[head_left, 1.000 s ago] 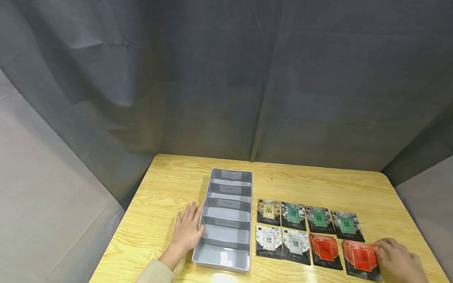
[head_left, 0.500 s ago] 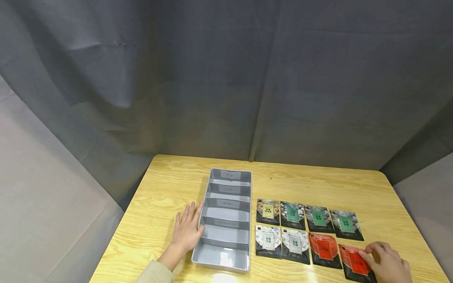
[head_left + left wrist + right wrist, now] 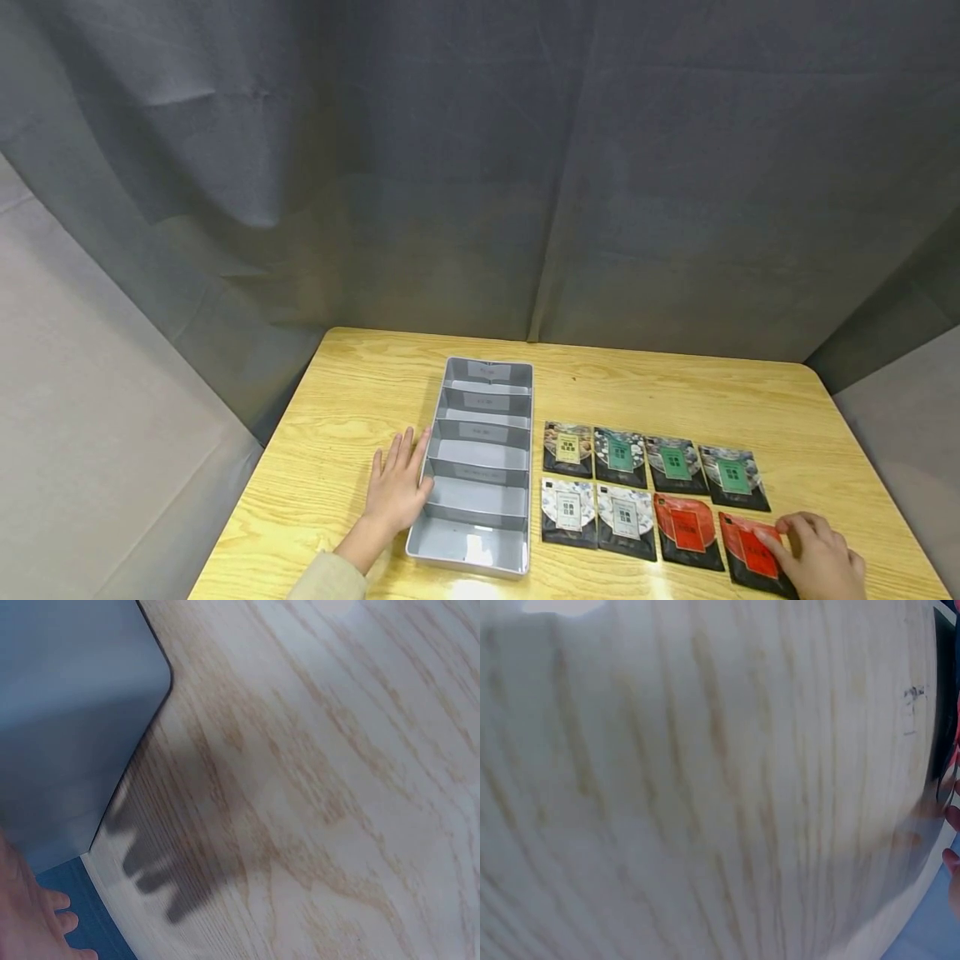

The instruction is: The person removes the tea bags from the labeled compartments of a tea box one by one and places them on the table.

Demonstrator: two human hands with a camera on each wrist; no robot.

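In the head view my left hand lies with fingers extended along the left side of a grey divided tray. The tray's wall fills the upper left of the left wrist view. My right hand pinches the right side of a red and black packet, thumb over its front and curled index finger at its edge. At the right border of the right wrist view the fingertips meet the packet's dark edge; most of the packet is cut off there.
A second red packet lies just left. Two white-labelled packets continue that row. Behind them sits a yellow-labelled packet beside green-labelled ones. The tray has several labelled compartments. A dark curtain hangs behind the wooden table.
My right hand has shifted left, its thumb now over the red packet. That packet has slid slightly left toward its neighbour and turned a little. My left hand has stayed beside the tray.
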